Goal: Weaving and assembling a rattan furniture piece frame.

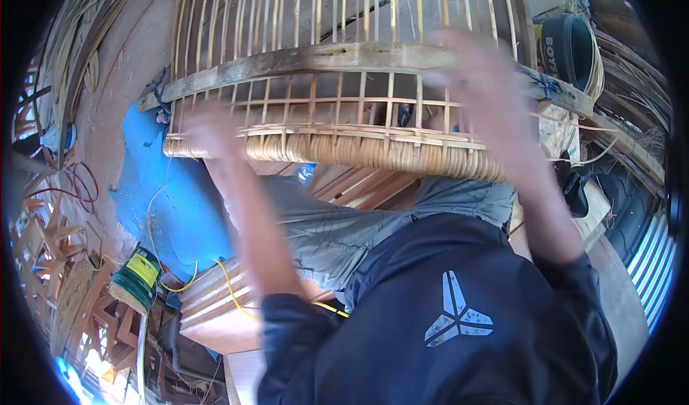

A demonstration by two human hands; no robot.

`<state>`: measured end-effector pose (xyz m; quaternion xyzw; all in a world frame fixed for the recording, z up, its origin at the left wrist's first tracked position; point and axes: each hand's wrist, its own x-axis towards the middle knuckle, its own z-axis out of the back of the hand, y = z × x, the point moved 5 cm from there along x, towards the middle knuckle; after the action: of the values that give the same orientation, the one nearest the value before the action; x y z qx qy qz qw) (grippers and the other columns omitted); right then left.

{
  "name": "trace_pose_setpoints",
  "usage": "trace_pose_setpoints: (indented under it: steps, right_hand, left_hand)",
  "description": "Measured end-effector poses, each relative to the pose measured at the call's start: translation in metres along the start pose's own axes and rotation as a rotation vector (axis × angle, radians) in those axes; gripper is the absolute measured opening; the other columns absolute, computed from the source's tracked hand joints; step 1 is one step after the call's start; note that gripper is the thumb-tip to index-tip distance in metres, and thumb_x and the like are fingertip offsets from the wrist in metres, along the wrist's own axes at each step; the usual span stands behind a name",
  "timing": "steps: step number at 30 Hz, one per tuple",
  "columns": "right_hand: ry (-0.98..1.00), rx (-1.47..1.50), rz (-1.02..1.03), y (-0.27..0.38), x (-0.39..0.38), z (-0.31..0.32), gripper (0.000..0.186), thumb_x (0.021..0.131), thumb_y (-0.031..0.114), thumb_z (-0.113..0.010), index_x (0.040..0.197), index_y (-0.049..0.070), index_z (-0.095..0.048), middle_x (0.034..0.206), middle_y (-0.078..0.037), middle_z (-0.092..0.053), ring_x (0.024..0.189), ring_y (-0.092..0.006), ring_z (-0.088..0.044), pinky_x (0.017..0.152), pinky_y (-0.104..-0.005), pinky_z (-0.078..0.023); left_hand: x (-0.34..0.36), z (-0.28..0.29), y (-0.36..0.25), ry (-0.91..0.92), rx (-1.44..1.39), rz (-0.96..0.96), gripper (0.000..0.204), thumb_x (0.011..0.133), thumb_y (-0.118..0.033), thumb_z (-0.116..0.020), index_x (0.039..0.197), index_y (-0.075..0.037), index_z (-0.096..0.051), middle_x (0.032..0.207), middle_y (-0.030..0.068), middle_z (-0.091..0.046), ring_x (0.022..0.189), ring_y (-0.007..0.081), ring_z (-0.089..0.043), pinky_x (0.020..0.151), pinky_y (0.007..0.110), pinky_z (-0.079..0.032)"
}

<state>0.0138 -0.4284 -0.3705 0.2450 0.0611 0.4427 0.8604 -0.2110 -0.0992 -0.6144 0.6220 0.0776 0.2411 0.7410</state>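
Observation:
A rattan panel of thin upright canes (312, 110) lies across my lap, its near edge wrapped in a thick woven rattan band (337, 151). A flat wooden bar (337, 58) spans the canes, tied at both ends with dark cord. My left hand (212, 128), smeared by motion, is at the left part of the band. My right hand (474, 71), blurred too, is over the right part of the bar and canes. Whether either set of fingers grips a cane cannot be made out. Loose strand ends (585, 127) stick out past the panel's right side.
Blue sheeting (169, 189) hangs at the left. A green and yellow container (136, 279) stands below it, near a yellow cord (231, 290). Long cane strips (75, 53) lie far left. A dark round tub (567, 49) is at the far right. Stacked boards (369, 187) show beneath the panel.

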Motion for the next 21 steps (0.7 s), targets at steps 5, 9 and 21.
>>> trace_pose_setpoints:
  steps: [5, 9, 21]
  right_hand:
    - [-0.337, -0.336, -0.659, -0.123, -0.102, 0.207, 0.031, 0.097, 0.022, -0.050, 0.121, 0.006, -0.060, 0.118, -0.007, -0.062, 0.112, -0.0156, -0.056, 0.098, -0.0289, -0.040]
    - [-0.457, -0.613, -0.820, -0.199, -0.236, 0.268, 0.031, 0.096, 0.028, -0.053, 0.119, 0.009, -0.061, 0.114, -0.007, -0.064, 0.110, -0.0190, -0.057, 0.096, -0.0295, -0.041]
    - [-0.312, 1.090, -1.811, -0.215, -0.317, 0.015, 0.057, 0.089, 0.059, -0.048, 0.093, 0.004, -0.061, 0.080, -0.009, -0.063, 0.064, -0.0182, -0.060, 0.056, -0.0297, -0.047]
  left_hand:
    - [-0.008, -0.316, 0.213, 0.536, -0.396, 0.307, 0.038, 0.088, -0.036, -0.051, 0.103, -0.004, -0.063, 0.105, 0.0132, -0.064, 0.096, 0.0318, -0.063, 0.078, 0.047, -0.049]
    - [0.046, -0.088, 0.130, 0.361, -0.588, 0.142, 0.041, 0.087, -0.033, -0.056, 0.116, -0.004, -0.057, 0.127, 0.0170, -0.051, 0.111, 0.0326, -0.055, 0.089, 0.054, -0.044]
    - [0.039, 0.168, 0.088, 0.171, -1.670, -0.637, 0.024, 0.090, -0.019, -0.053, 0.102, 0.000, -0.063, 0.099, 0.0200, -0.062, 0.094, 0.0383, -0.058, 0.080, 0.045, -0.046]
